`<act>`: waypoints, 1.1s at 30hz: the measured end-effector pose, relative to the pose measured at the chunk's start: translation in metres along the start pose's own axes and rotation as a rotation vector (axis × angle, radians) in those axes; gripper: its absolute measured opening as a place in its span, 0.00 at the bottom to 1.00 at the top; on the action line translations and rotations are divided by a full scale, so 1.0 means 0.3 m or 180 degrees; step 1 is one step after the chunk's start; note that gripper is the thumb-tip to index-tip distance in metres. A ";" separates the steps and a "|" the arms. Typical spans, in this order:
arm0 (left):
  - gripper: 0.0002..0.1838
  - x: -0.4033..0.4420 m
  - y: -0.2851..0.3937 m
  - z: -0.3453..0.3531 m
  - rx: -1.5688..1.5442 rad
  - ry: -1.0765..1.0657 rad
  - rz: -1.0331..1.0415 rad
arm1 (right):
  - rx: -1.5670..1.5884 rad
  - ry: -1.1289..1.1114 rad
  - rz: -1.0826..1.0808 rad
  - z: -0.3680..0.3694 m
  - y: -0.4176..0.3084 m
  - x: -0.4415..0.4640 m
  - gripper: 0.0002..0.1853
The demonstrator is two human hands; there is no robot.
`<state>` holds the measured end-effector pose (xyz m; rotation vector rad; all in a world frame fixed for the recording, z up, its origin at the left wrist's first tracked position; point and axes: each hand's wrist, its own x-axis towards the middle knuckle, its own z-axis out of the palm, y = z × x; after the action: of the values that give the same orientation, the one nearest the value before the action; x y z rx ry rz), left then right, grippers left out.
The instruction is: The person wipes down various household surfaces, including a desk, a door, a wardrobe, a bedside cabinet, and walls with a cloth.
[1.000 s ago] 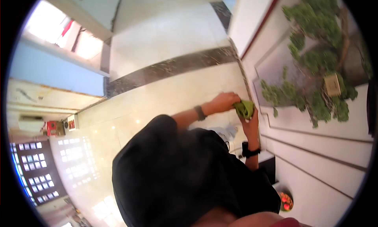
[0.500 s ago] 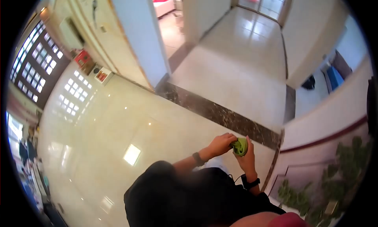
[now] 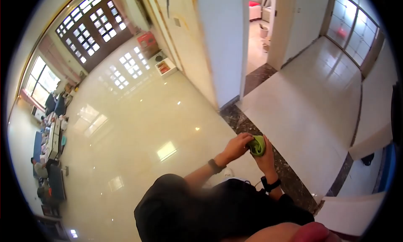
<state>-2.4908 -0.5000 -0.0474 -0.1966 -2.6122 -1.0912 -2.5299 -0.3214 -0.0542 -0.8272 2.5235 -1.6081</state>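
A rolled or folded green cloth (image 3: pixel 257 146) is held up in front of my body, over the floor. The fingers of my left hand (image 3: pixel 237 149) are closed on its left edge. My right hand (image 3: pixel 265 159) wraps it from the right and below, partly hiding it. Dark bands sit on both wrists. A white shoe (image 3: pixel 228 172) shows below my forearms.
Glossy tiles cover the floor (image 3: pixel 138 158), with a dark marble strip (image 3: pixel 289 175) ahead. A wall corner (image 3: pixel 228 97) juts out beyond my hands. At the far left, people (image 3: pixel 40 170) sit near a long cabinet (image 3: pixel 53 137). A white box (image 3: pixel 165 66) stands by the wall.
My view has swung left, so the room scene has shifted right and more of the left side shows. Both hands keep hold of the green cloth.
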 end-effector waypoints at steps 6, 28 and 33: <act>0.19 0.075 -0.295 -0.331 0.0248 0.0826 -0.0485 | 0.0131 -0.1150 -0.0289 0.264 -0.155 0.468 0.41; 0.18 1.273 -0.960 -0.797 0.0553 0.1298 0.0580 | -0.0244 0.0750 -0.0645 0.548 -0.111 1.749 0.42; 0.20 1.503 -1.071 -0.815 0.1005 0.2099 0.0814 | 0.0337 0.0263 -0.1095 0.540 -0.024 2.111 0.36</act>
<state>-2.9393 -0.8954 0.0474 -0.0762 -2.0492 -0.5223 -3.0204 -0.7449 0.0325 -1.2625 2.4238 -1.8874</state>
